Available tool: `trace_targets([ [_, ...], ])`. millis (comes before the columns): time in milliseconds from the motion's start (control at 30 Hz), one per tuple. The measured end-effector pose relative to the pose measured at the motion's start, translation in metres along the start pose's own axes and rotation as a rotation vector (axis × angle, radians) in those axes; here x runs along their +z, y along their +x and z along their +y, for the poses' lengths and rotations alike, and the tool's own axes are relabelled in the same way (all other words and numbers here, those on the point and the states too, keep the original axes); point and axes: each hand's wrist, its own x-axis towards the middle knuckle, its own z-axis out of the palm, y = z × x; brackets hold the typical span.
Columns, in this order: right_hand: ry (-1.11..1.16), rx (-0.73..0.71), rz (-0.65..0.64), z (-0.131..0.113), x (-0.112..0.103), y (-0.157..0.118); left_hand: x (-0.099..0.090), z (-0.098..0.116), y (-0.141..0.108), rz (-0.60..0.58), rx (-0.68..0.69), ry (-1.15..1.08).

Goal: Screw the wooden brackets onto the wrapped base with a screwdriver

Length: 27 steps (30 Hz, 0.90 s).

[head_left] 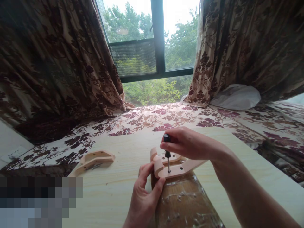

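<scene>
My right hand (181, 142) is closed round the dark handle of a screwdriver (167, 155), which stands nearly upright. Its tip meets a screw hole in a pale, angled wooden piece (177, 171) with a rounded end. Behind that piece lies a similar wooden part (163, 155) with dark holes. With thumb and fingers, my left hand (148, 186) grips the rounded end of the front wooden piece. Both pieces rest on a brown wooden block (180, 196) wrapped in clear plastic, with small bits lying on it.
Another angled wooden piece (96, 158) lies at the left of the pale board (114, 190), with small thin dark items (95, 167) beside it. Beyond the board spreads a floral cloth (142, 118) under a window. A white plastic bag (237, 96) sits at the back right.
</scene>
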Motion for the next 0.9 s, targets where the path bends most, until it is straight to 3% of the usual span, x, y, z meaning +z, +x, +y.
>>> trace_targets([
  [333, 0.108, -0.088, -0.112, -0.014, -0.013, -0.012, 0.002, 0.001, -0.002, 0.02, -0.02, -0.02],
  [533, -0.019, 0.014, 0.031, -0.003, -0.005, -0.003, 0.002, 0.0, -0.003, 0.019, -0.009, -0.013],
  [633, -0.027, 0.017, 0.04, -0.004, -0.004, -0.005, 0.001, 0.0, -0.002, 0.027, -0.004, 0.0],
  [900, 0.177, -0.106, -0.135, -0.018, -0.012, -0.012, 0.002, 0.002, -0.004, 0.025, 0.008, -0.004],
])
